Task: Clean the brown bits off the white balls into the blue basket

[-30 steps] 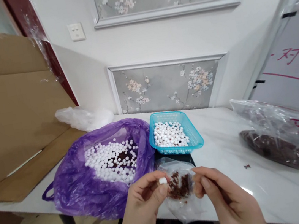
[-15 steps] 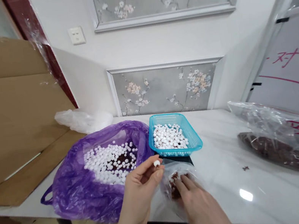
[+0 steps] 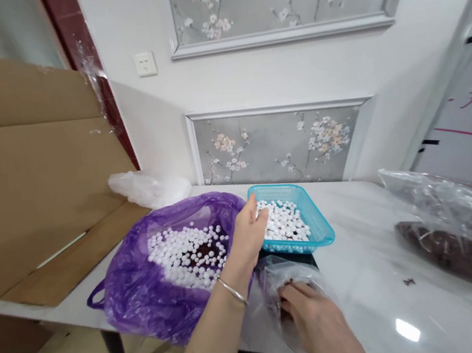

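Observation:
My left hand (image 3: pixel 249 226) is over the left side of a light blue plastic basket (image 3: pixel 320 225), its thumb and forefinger apart and no ball visible between them. Small white balls (image 3: pixel 284 220), some with brown bits, fill the basket's bottom. My right hand (image 3: pixel 317 314) reaches into a clear plastic bag (image 3: pixel 272 279) of small dark brown pieces at the table's front edge. Its fingers are curled together and the tips are hidden among the pieces. To the left, a purple plastic bag (image 3: pixel 135 291) lies open with many white balls (image 3: pixel 176 254) and some dark brown pieces inside.
A clear bag of brown pieces (image 3: pixel 464 252) lies at the right, with a few loose brown bits (image 3: pixel 409 282) on the white table (image 3: pixel 363 276). A large cardboard sheet (image 3: pixel 32 188) stands at the left. Crumpled white plastic (image 3: pixel 151 188) rests by the wall.
My left hand has moved forward from above the clear bag to the basket; the white ball it pinched no longer shows. My right hand stays in the clear bag, fingers more curled. The view has shifted slightly.

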`<action>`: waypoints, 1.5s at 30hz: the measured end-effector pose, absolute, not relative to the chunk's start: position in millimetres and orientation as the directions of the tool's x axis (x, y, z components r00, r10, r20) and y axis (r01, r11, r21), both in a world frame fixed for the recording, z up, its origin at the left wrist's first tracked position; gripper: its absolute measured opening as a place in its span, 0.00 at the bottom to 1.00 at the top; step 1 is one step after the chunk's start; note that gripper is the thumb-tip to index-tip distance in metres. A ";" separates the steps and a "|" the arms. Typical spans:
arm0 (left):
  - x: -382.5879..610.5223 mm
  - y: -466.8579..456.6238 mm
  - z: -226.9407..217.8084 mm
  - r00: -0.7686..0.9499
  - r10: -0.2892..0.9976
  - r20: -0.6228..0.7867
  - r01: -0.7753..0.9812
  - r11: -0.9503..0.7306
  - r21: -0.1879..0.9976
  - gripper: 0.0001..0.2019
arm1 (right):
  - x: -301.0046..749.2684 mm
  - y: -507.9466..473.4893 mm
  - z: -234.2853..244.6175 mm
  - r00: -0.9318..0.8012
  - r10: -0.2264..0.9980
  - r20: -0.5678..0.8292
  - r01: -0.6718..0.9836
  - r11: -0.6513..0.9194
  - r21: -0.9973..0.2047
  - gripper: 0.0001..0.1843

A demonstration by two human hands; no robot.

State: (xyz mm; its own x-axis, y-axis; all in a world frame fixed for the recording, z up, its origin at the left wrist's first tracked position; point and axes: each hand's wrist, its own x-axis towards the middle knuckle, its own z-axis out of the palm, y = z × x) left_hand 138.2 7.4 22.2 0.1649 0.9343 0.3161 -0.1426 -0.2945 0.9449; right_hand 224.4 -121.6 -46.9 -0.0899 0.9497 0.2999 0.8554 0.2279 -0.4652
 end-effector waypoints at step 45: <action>72.4 -104.8 16.9 0.553 0.829 -0.090 -0.550 0.443 0.708 0.05 | 225.7 -161.2 1.8 0.328 0.937 0.118 -0.151 0.175 -0.973 0.08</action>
